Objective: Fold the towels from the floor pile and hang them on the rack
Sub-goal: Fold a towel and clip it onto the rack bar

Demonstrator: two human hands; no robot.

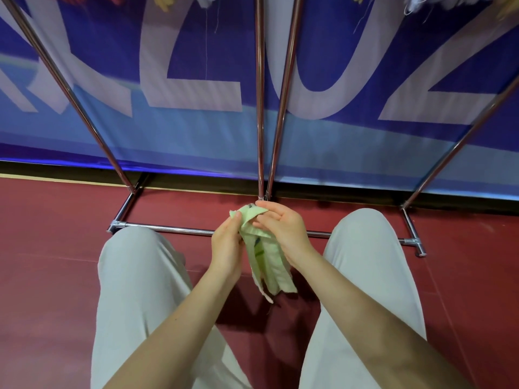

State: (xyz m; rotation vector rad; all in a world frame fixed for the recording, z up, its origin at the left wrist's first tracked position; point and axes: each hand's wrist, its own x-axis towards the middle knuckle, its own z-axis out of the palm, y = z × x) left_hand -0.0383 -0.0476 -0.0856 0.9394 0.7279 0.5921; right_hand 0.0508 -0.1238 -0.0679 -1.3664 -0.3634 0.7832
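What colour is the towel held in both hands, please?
Pale green towel with small dark markings, seen in the head view.

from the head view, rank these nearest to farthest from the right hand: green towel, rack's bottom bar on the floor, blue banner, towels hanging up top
1. green towel: held in the right hand, between both hands.
2. bottom bar: on the floor just beyond the hands.
3. blue banner: behind the rack poles.
4. hanging towels: at the frame's top edge.

We note a dark red floor (56, 234), and behind it a blue banner (182, 136) with large pale letters along the wall.
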